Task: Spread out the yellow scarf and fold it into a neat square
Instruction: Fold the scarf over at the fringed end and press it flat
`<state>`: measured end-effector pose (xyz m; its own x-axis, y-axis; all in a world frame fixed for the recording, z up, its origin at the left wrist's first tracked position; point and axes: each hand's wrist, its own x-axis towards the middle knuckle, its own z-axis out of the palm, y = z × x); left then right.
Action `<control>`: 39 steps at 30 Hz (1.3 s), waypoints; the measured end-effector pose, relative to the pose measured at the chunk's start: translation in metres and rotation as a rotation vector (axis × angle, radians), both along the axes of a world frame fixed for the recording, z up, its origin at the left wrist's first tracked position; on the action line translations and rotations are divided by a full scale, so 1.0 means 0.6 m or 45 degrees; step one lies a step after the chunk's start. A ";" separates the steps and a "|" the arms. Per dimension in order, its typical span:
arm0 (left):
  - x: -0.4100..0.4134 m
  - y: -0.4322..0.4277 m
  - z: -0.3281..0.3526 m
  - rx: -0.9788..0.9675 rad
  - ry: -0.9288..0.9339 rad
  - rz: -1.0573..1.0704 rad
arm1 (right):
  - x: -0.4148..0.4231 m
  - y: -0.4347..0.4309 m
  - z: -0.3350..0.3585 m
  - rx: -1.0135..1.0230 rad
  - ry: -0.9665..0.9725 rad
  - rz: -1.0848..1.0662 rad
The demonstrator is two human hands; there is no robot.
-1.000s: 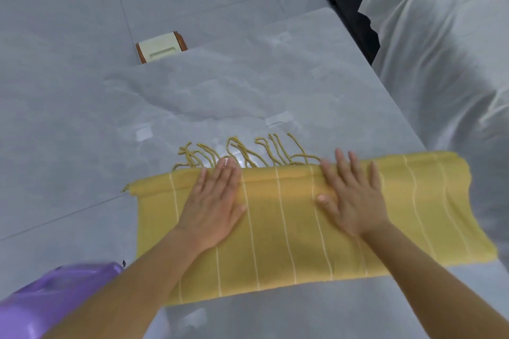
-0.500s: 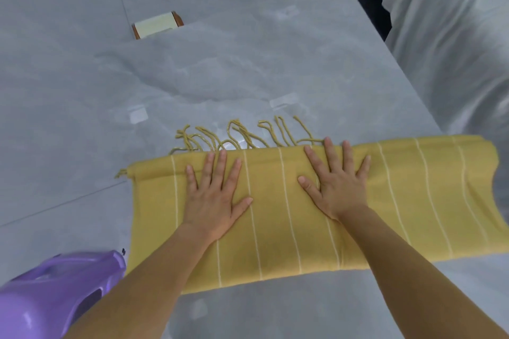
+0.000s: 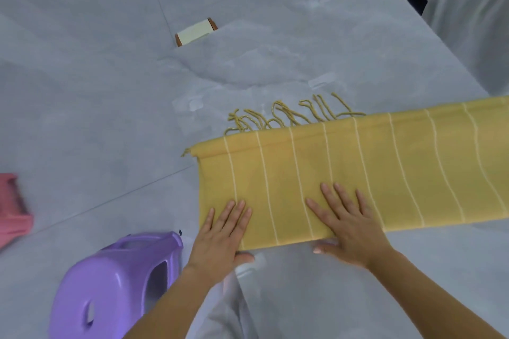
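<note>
A pale grey, marble-patterned table [image 3: 344,44] is seen from above, with a grey tiled floor [image 3: 68,63] beyond its left edge. The yellow scarf [image 3: 407,168] is laid across the table as a long folded band with thin white stripes, running from the middle of the view out past the right border. Its fringe [image 3: 289,115] is spread on the table along the far edge, near the left end. Both hands are placed flat on the near left part of the scarf. The left hand [image 3: 220,237] is rested at the near left corner with its fingers straight and together, nothing being gripped; its thumb is kept off the cloth, at the near edge. The right hand [image 3: 349,226] is laid flat close beside it, fingers spread and relaxed, its thumb likewise at the near edge. A purple plastic stool [image 3: 115,283] is seen low on the left, a pink object [image 3: 12,206] at the left border, and white cloth [image 3: 468,22] at the upper right.
</note>
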<state>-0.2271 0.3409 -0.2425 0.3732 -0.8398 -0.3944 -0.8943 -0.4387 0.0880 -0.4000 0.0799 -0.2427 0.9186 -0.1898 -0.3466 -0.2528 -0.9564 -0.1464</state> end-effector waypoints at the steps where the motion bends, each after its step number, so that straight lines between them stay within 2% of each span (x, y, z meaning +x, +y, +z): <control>1: 0.006 -0.002 -0.002 -0.007 -0.015 -0.019 | 0.001 -0.001 -0.001 -0.008 0.000 0.030; 7: 0.030 0.016 -0.020 -0.196 -0.140 -0.138 | 0.012 0.015 0.000 -0.036 -0.031 -0.065; 14: 0.109 0.041 0.005 -0.184 -0.103 -0.176 | 0.030 0.110 0.005 0.032 -0.002 -0.211; 17: 0.126 0.051 0.018 -0.058 0.012 -0.178 | 0.035 0.134 0.003 0.025 0.069 -0.249; 19: 0.119 0.050 0.027 -0.048 0.102 0.000 | 0.038 0.139 0.005 0.052 0.092 -0.327; 23: 0.092 0.024 0.035 -0.277 0.553 0.895 | 0.074 0.140 0.024 0.054 -0.008 -0.522; 25: 0.084 0.006 0.031 -0.371 0.604 1.048 | 0.102 0.131 0.034 0.050 -0.034 -0.536; 28: 0.085 -0.017 0.028 -0.358 0.408 0.961 | 0.155 0.110 0.048 0.026 -0.027 -0.543; 30: 0.089 -0.031 0.025 -0.277 0.147 0.756 | 0.193 0.094 0.049 -0.007 -0.021 -0.559; 32: 0.096 -0.043 0.019 -0.271 0.019 0.546 | 0.223 0.082 0.039 -0.001 0.006 -0.571; 36: 0.117 -0.054 -0.016 -0.173 0.000 0.342 | 0.241 0.073 0.005 -0.015 0.166 -0.554; 39: 0.121 -0.048 -0.016 -0.230 0.035 0.417 | 0.245 0.074 0.003 -0.019 0.242 -0.567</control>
